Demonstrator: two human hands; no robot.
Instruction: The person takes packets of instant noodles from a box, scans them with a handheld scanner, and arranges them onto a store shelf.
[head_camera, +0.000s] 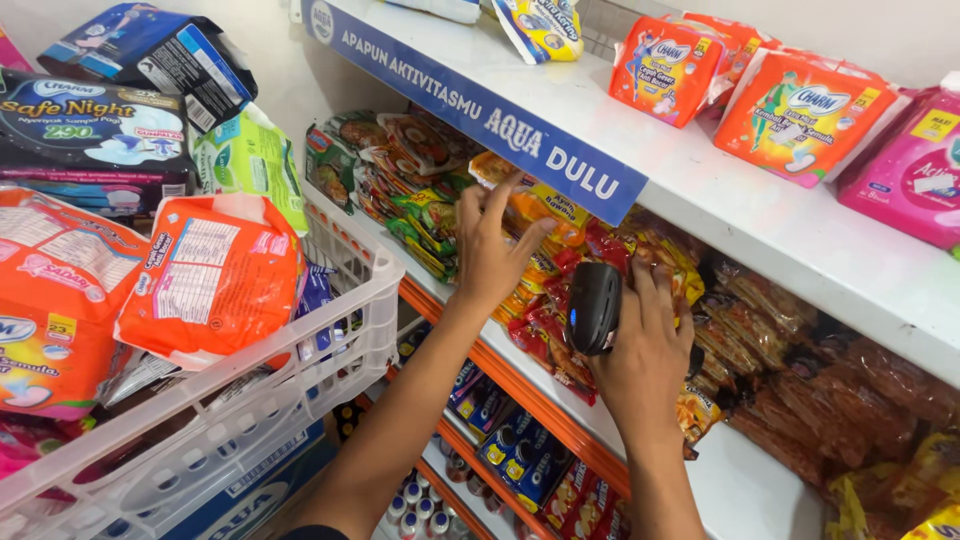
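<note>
Right hand covering part of the black scanner, pink pack cut by right edge, white basket cut at left.

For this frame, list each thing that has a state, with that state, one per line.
left hand: raised, fingers spread, touching the yellow snack packets
right hand: closed around the black handheld scanner
black handheld scanner: held upright, aimed at the shelf
white basket: heaped with soft packs
orange pack: lying on top of the heap
lower shelf: partly bare at the front
</note>
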